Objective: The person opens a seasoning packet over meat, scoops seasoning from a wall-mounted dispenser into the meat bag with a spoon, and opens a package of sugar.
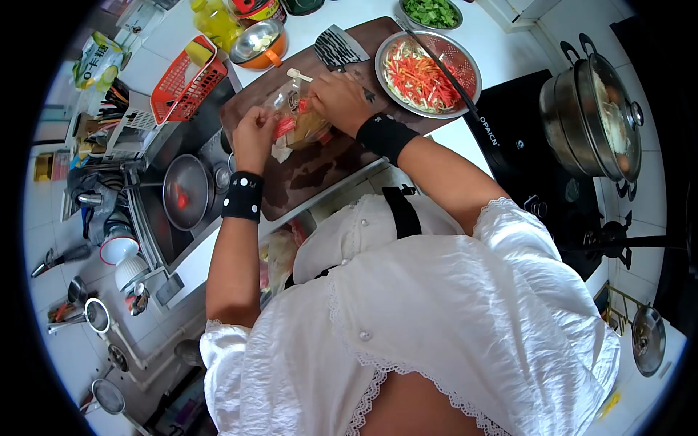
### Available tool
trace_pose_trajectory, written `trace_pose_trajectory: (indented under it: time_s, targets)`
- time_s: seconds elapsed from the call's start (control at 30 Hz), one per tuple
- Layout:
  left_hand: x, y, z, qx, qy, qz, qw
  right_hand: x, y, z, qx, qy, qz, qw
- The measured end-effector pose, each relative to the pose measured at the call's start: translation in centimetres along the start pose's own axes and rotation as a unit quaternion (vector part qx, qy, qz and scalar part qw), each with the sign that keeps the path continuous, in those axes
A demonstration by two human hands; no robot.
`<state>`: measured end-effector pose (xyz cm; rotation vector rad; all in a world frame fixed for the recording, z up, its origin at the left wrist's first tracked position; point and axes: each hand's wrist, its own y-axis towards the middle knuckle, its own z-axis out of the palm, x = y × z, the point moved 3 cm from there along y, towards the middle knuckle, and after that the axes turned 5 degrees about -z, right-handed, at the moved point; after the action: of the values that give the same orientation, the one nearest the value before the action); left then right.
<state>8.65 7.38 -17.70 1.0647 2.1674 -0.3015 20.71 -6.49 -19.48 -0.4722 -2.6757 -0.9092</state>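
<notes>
A clear plastic bag [309, 129] with red print and something tan inside lies over the dark brown cutting board [291, 190]. My left hand [254, 136] pinches the left edge of this bag. On its upper right side, the fingers of my right hand [338, 100] are closed on the bag too. A small pale stick-like piece [299, 75] shows just above the bag. Behind my right hand rests a cleaver with a patterned blade [340, 48]. To the right, a metal colander [429, 73] holds shredded red and pale vegetables, with dark chopsticks across it.
An orange-handled bowl [259, 45] and a red basket [187, 80] stand at the upper left. The sink [196, 243] holds a pan [188, 192]. A bowl of chopped greens [432, 12] sits at the back. Right is a black stove [523, 145] with a steamer pot [592, 116].
</notes>
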Motion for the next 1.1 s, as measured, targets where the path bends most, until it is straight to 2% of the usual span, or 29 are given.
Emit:
trace_pose_trajectory:
  time_s: [0.07,0.17,0.27,0.37,0.47,0.57,0.67,0.77,0.87,0.97,1.1]
  targets:
    - [0.5,-0.1,0.0,-0.007,0.004,0.016,1.000,0.0,-0.4,0.2,-0.023,-0.021,-0.019,0.999]
    - [0.1,-0.1,0.0,0.003,0.007,-0.013,1.000,-0.3,-0.3,0.0,-0.007,0.011,-0.005,1.000]
    - [0.7,0.2,0.3,-0.014,0.053,0.012,0.998,-0.4,-0.2,-0.2,-0.029,0.016,0.004,0.999]
    - [-0.4,-0.1,-0.2,0.023,-0.023,-0.044,0.998,-1.4,-0.5,1.3,0.037,-0.016,0.031,0.999]
    - [-1.2,-0.2,-0.9,0.025,-0.017,-0.060,0.998,-1.8,0.2,0.2,0.086,0.151,0.177,0.969]
    - [-0.1,0.5,-0.7,0.018,0.041,-0.021,0.999,-2.4,0.0,0.6,0.090,0.221,0.227,0.944]
    - [-0.9,0.1,-0.8,-0.005,0.013,-0.005,1.000,-2.9,-0.4,2.3,0.028,0.337,0.252,0.907]
    - [-1.1,0.3,-0.7,0.018,0.024,-0.033,0.999,-3.5,-0.8,4.2,0.038,0.419,0.280,0.863]
    - [-1.9,-0.1,-0.9,0.027,0.014,-0.019,0.999,-2.5,-0.7,3.7,0.021,0.501,0.285,0.817]
    - [-0.9,0.1,-0.5,0.024,0.006,-0.003,1.000,-2.3,-0.5,3.0,0.025,0.436,0.252,0.863]
    - [-0.4,0.3,-0.2,0.005,-0.014,0.015,1.000,-0.9,-0.1,0.3,0.021,0.279,0.180,0.943]
